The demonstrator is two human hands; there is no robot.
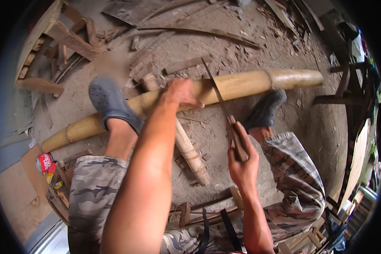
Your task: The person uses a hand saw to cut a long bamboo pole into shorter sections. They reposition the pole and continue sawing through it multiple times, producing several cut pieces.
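A long, thick yellow-tan bamboo pole [245, 84] lies slanting across the ground, its right end farther away. My left hand [181, 92] grips it from above near the middle, thumb spread to the right. Just right of that hand, the blade of a handsaw [220, 98] lies across the pole. My right hand [244, 165] is wrapped around the saw's wooden handle, on the near side of the pole. How deep the blade sits in the bamboo I cannot tell. My left clog [110, 99] rests on the pole's left part.
A thinner bamboo piece [189, 152] runs under the pole toward me. My right clog [266, 108] stands close behind the saw. Wood scraps [186, 65] and a long strip [203, 34] litter the far ground. A wooden frame [72, 40] stands at far left, a red can [43, 163] at left.
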